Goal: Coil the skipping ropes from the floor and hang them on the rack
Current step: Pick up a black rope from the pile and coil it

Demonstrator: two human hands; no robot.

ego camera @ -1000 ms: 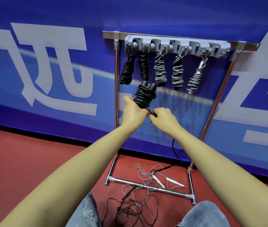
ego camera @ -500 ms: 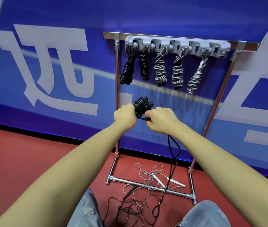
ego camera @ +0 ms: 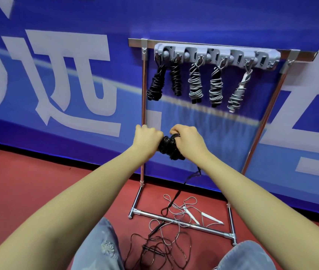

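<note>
While a black skipping rope [ego camera: 169, 148] sits half-coiled as a tight bundle between both fists, the left hand [ego camera: 147, 138] grips one end of the bundle and the right hand [ego camera: 188, 140] curls its fingers over the other end. Its loose tail drops below the right wrist to the tangled black and grey ropes [ego camera: 166, 228] on the red floor [ego camera: 28, 184]. Above the hands, five coiled ropes [ego camera: 194, 85] hang from the rack [ego camera: 217, 55].

hands [ego camera: 167, 140] gripping black rope coil [ego camera: 169, 148], rack [ego camera: 216, 56] with 5 coils
</note>
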